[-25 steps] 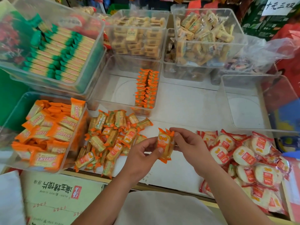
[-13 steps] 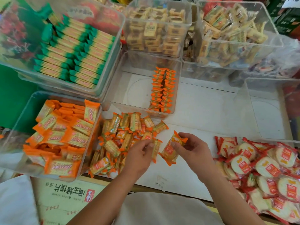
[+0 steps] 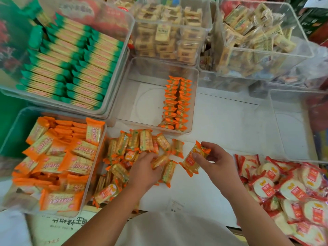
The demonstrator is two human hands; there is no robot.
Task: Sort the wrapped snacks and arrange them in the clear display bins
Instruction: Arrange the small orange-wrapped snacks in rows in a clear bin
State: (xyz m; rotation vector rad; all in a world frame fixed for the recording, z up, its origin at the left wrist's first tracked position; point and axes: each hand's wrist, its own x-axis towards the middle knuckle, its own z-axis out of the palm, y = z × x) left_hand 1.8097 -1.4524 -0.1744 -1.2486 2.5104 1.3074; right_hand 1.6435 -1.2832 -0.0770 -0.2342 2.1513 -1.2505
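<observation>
Orange packet point(image 3: 161, 161) half under left hand point(image 3: 142, 172)

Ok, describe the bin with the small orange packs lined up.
Find the big bin of green packs, far left. Right of it sits a clear bin, mostly bare. Only it holds two neat rows of small orange packs along its right wall.

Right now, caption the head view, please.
Right hand holds an orange snack pack; left hand grips a second pack in the loose pile.
</observation>
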